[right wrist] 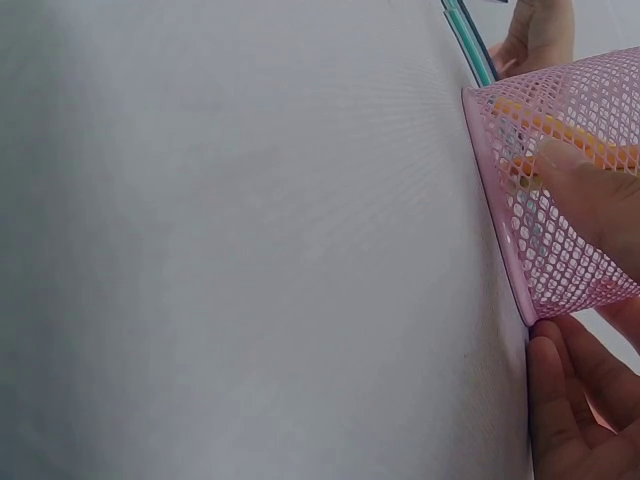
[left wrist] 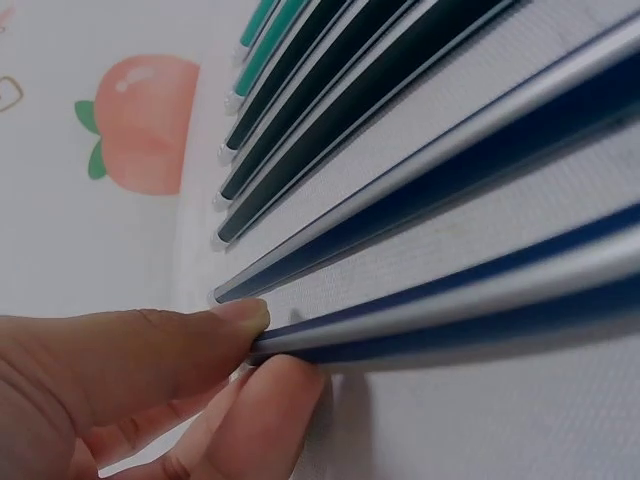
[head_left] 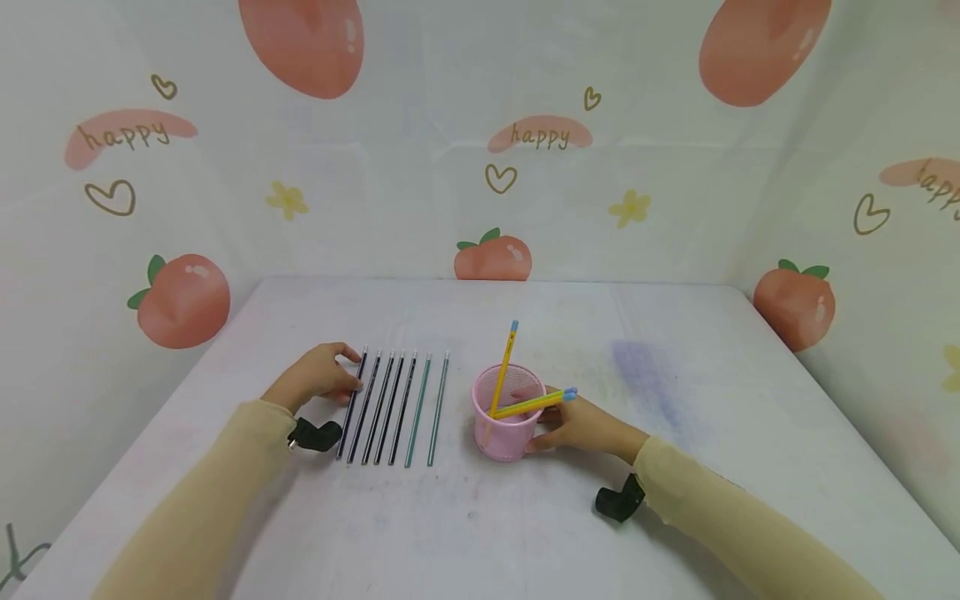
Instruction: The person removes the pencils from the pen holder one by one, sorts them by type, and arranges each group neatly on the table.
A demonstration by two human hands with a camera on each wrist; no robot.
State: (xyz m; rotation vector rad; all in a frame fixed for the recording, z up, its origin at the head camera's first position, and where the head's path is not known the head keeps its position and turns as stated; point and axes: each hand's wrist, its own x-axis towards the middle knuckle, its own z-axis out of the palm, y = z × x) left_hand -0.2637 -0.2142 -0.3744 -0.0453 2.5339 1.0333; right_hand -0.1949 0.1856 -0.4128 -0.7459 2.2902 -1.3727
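At the left end of a row of pencils, my left hand [head_left: 318, 372] pinches a dark blue pencil [head_left: 352, 407] between thumb and fingertip. The left wrist view shows this grip at the end of the striped blue pencil [left wrist: 450, 297], close over the tabletop. My right hand [head_left: 583, 427] holds the side of a pink mesh pen cup [head_left: 501, 440], thumb [right wrist: 590, 195] on the mesh and other fingers low by its base. Inside the cup, one yellow pencil [head_left: 506, 358] stands nearly upright; other yellow pencils [head_left: 536, 404] lean right over the rim, their ends blue.
Beside the pinched pencil lie another dark blue pencil [head_left: 363, 408], several blackish pencils [head_left: 393, 408] and two teal pencils [head_left: 438, 408], roughly parallel. They rest on a white-covered table [head_left: 450, 533] left of the cup. A printed cloth backdrop [head_left: 420, 192] rises behind and at both sides.
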